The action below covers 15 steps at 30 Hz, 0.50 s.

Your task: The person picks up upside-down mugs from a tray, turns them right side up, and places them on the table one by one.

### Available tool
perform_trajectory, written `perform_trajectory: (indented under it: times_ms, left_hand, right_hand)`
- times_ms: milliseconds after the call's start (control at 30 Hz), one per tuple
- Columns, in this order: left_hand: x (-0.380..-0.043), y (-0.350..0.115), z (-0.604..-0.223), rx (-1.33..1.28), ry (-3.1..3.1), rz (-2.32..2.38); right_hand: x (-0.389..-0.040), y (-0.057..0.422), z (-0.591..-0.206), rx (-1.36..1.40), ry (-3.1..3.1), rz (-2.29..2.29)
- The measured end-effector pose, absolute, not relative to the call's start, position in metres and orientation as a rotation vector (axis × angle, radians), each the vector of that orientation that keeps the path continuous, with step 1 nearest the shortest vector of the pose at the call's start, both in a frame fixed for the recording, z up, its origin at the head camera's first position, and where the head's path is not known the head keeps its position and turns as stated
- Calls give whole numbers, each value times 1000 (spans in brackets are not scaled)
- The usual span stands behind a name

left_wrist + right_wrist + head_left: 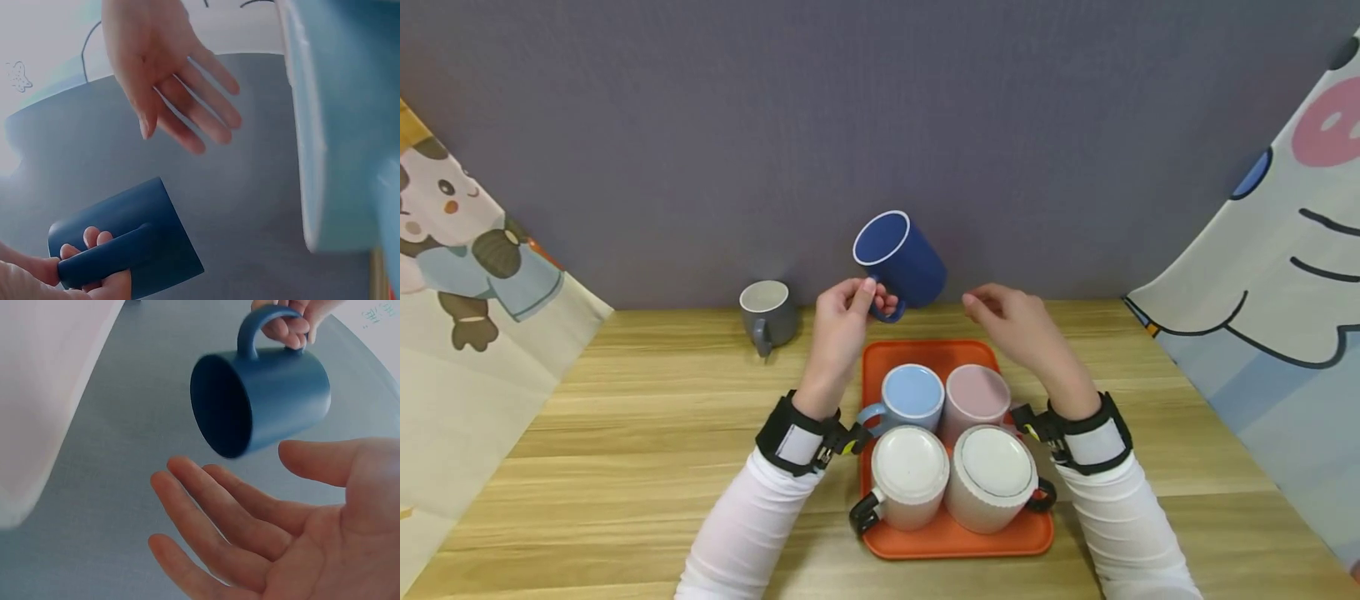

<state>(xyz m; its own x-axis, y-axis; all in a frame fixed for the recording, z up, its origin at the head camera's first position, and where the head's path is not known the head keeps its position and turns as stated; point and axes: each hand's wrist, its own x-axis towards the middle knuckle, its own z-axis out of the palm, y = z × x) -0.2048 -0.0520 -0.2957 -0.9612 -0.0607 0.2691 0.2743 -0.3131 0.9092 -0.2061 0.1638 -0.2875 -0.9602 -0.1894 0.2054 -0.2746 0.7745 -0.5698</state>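
My left hand (844,321) grips the handle of a dark blue mug (910,265), held tilted in the air behind the tray, its white-rimmed mouth facing up and left in the head view. In the left wrist view the fingers (94,236) curl round that handle. Apart from the mug, to its right, my right hand (1018,327) hangs with nothing in it; the right wrist view shows its fingers (231,519) spread and relaxed below the mug (284,400).
An orange tray (955,546) holds a light blue mug (913,392), a pink mug (977,393) and two white mugs with black handles, bottoms up, one at left (910,467). A grey mug (769,312) stands on the wooden table (625,450) near the grey back wall (880,108).
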Motion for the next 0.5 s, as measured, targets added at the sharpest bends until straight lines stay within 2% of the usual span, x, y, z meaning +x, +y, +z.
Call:
perform_trajectory:
  times_ms: [500]
  left_hand:
    - [-201,-34,-281,-311,-1463,-2497]
  right_hand:
    - [-200,147,-282,437,-2787,996]
